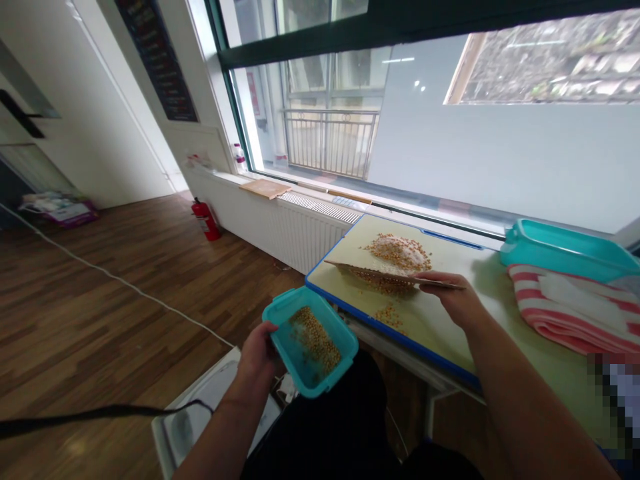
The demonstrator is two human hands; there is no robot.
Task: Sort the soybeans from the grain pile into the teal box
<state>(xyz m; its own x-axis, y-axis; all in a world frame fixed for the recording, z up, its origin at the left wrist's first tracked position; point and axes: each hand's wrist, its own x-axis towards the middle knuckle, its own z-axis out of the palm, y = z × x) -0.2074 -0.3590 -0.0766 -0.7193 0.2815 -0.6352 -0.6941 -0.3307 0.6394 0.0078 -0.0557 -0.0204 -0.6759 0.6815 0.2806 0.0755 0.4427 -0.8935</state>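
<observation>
My left hand [259, 352] grips the left rim of a teal plastic container [281, 342], tilted just off the near edge of the table. Yellowish kernels [320, 340] and some pale powder lie in the container. Over the table, my right hand [453, 297] is closed on the right end of a thin flat cardboard piece [373, 271]. The cardboard stands on edge among the kernels. Behind it is a heap of corn-like kernels mixed with white grains [397, 250]. A smaller scatter of kernels [389, 316] lies on the near side.
The blue-edged table [440, 330] stands by the window. To the right are a red-and-white striped towel [540, 307] and a teal basin [575, 250]. A radiator [300, 230] and a fire extinguisher [206, 220] are at left. A white cable [145, 291] crosses the floor.
</observation>
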